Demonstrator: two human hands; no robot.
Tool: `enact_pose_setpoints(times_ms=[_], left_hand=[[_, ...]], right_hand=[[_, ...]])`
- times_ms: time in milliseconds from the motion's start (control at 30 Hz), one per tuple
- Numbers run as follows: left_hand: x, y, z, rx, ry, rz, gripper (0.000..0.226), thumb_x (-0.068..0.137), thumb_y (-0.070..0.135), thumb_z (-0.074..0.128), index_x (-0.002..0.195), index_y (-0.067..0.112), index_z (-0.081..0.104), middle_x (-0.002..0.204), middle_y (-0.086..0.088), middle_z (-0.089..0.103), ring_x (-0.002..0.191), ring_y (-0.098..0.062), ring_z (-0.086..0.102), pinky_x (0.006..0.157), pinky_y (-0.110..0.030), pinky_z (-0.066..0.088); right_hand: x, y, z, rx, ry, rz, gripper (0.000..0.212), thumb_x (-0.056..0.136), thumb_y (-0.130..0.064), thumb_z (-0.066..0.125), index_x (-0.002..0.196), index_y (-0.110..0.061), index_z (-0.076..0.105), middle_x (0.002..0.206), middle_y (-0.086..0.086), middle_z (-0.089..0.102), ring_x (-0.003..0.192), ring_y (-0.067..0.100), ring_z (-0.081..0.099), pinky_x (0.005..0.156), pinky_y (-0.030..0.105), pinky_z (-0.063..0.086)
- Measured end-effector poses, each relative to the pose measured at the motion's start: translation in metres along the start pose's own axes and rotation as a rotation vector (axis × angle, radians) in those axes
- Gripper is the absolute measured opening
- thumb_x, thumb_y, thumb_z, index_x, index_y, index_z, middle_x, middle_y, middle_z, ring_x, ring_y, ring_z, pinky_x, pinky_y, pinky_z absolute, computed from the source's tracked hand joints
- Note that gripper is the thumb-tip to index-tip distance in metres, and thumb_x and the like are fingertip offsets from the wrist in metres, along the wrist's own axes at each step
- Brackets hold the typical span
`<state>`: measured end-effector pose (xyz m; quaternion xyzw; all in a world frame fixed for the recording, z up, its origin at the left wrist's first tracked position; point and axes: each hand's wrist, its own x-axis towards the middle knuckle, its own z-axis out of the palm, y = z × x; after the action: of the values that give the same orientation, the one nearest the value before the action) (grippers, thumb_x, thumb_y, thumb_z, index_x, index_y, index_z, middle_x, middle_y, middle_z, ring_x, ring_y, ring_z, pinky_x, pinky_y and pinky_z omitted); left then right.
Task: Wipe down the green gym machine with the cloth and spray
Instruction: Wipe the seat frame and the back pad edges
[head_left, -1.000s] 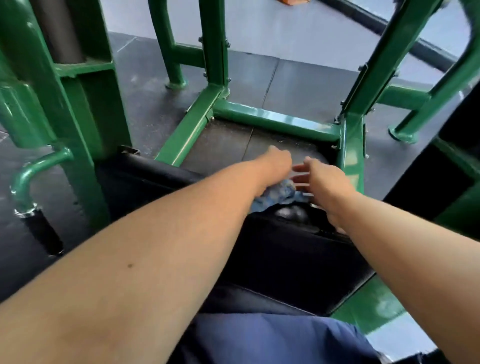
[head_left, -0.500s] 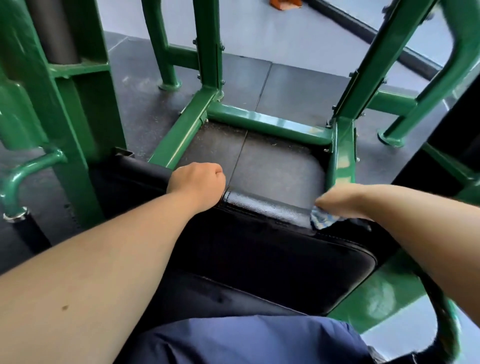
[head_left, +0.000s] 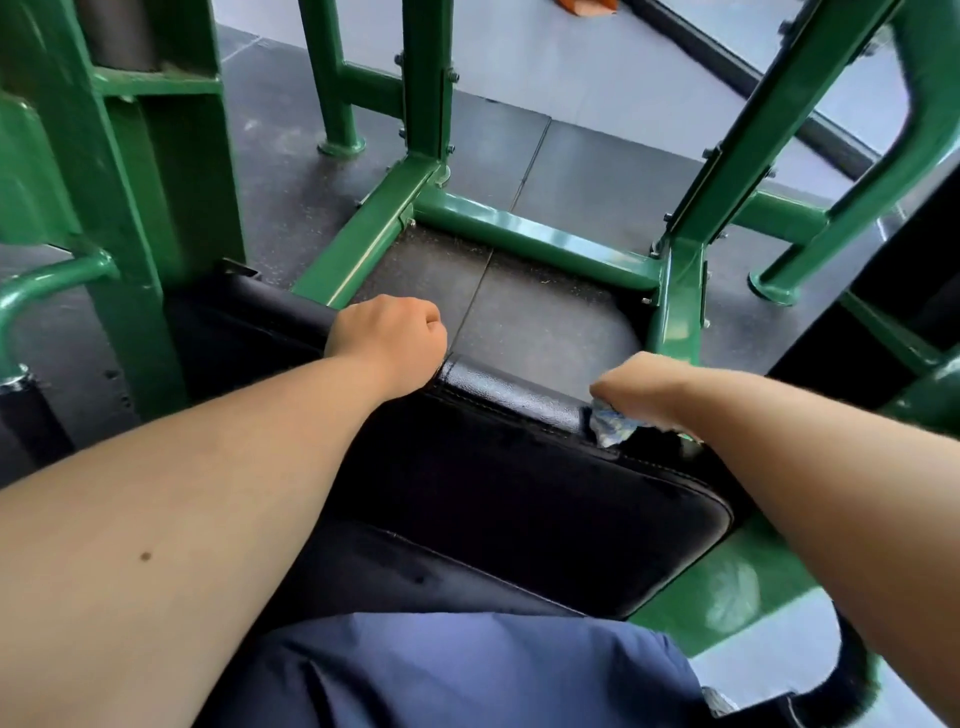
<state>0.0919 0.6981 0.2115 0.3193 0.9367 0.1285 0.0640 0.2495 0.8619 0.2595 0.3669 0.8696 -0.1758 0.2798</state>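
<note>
The cloth, a crumpled blue-and-white wad, sits at the far right corner of the black seat pad, pressed against the pad's top edge. The right hand grasps it from above, fingers curled down over it so that only a small bunch shows beneath the knuckles. The left hand is clenched into a fist and rests on the same far edge of the pad, further left, well apart from the cloth; nothing shows inside it. Both bare forearms reach out over the pad. Around the pad stands the green gym machine, its low crossbar just beyond the hands, with upright and slanted posts rising on either side. The frame stands on dark rubber floor mats. Navy fabric fills the bottom.
</note>
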Motion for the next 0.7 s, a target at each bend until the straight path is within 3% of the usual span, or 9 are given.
enact_pose_setpoints(times_ms=[133,200,300,400,467,534,600,634,701], left_hand=[[0.000,0.000,0.001,-0.013,0.031,-0.001,0.029,0.090,0.022,0.035,0.089,0.025,0.064,0.081,-0.001,0.054,0.076,-0.029,0.048,0.066,-0.031,0.035],[-0.002,0.000,0.001,-0.028,0.043,-0.004,0.029,0.091,0.021,0.035,0.090,0.025,0.064,0.082,-0.001,0.053,0.077,-0.029,0.048,0.067,-0.031,0.035],[-0.004,-0.002,0.000,-0.029,0.046,0.011,0.028,0.091,0.021,0.035,0.090,0.023,0.063,0.082,-0.002,0.053,0.077,-0.030,0.047,0.067,-0.031,0.035],[-0.005,-0.002,-0.001,-0.024,0.039,0.012,0.026,0.090,0.021,0.035,0.088,0.024,0.061,0.082,-0.002,0.051,0.076,-0.030,0.046,0.067,-0.031,0.035],[-0.005,-0.002,-0.001,-0.021,0.046,0.009,0.027,0.090,0.020,0.035,0.087,0.023,0.062,0.081,-0.003,0.052,0.075,-0.030,0.046,0.067,-0.031,0.036],[-0.004,-0.002,-0.001,-0.013,0.051,0.008,0.027,0.090,0.020,0.036,0.089,0.022,0.063,0.081,-0.003,0.053,0.075,-0.030,0.047,0.066,-0.032,0.036],[-0.004,-0.002,-0.001,-0.003,0.060,0.002,0.027,0.090,0.020,0.037,0.090,0.022,0.064,0.080,-0.004,0.054,0.075,-0.031,0.047,0.065,-0.031,0.036],[-0.004,-0.001,0.000,0.001,0.061,0.002,0.027,0.089,0.020,0.037,0.090,0.022,0.065,0.080,-0.004,0.053,0.075,-0.031,0.047,0.066,-0.031,0.035],[-0.004,0.000,0.000,0.008,0.066,0.002,0.028,0.090,0.020,0.038,0.091,0.022,0.065,0.081,-0.005,0.053,0.076,-0.031,0.046,0.066,-0.031,0.035]], right_hand=[[-0.010,0.025,0.005,-0.183,0.104,0.030,0.020,0.097,-0.009,0.036,0.100,-0.005,0.056,0.101,0.016,0.055,0.090,0.031,0.051,0.072,0.026,0.038],[-0.013,0.030,0.015,-0.191,0.154,0.006,0.023,0.096,-0.009,0.038,0.107,-0.005,0.058,0.109,0.017,0.060,0.095,0.034,0.056,0.074,0.030,0.042],[-0.020,0.043,0.021,-0.141,0.238,0.074,0.012,0.097,-0.014,0.039,0.097,-0.010,0.050,0.111,0.017,0.060,0.100,0.036,0.058,0.083,0.033,0.049],[-0.027,0.045,0.015,-0.138,0.191,0.219,0.025,0.095,-0.012,0.038,0.110,-0.009,0.057,0.121,0.017,0.060,0.110,0.035,0.058,0.081,0.032,0.045],[-0.029,0.026,0.017,-0.094,0.223,0.178,0.029,0.093,-0.011,0.042,0.115,-0.005,0.061,0.121,0.016,0.061,0.112,0.035,0.058,0.081,0.032,0.044],[-0.026,0.001,0.030,0.138,0.374,0.047,0.025,0.089,-0.018,0.043,0.094,-0.008,0.066,0.101,0.014,0.066,0.104,0.035,0.061,0.072,0.030,0.040],[-0.027,-0.015,0.045,0.418,0.543,-0.053,0.022,0.088,-0.025,0.043,0.075,-0.018,0.059,0.087,0.009,0.066,0.093,0.031,0.062,0.069,0.029,0.040],[-0.030,-0.014,0.052,0.484,0.590,-0.102,0.019,0.090,-0.024,0.045,0.079,-0.019,0.061,0.090,0.007,0.067,0.093,0.028,0.060,0.073,0.030,0.042],[-0.039,0.002,0.062,0.381,0.606,-0.189,0.017,0.090,-0.024,0.050,0.097,-0.021,0.066,0.104,0.003,0.067,0.099,0.025,0.058,0.078,0.029,0.041]])
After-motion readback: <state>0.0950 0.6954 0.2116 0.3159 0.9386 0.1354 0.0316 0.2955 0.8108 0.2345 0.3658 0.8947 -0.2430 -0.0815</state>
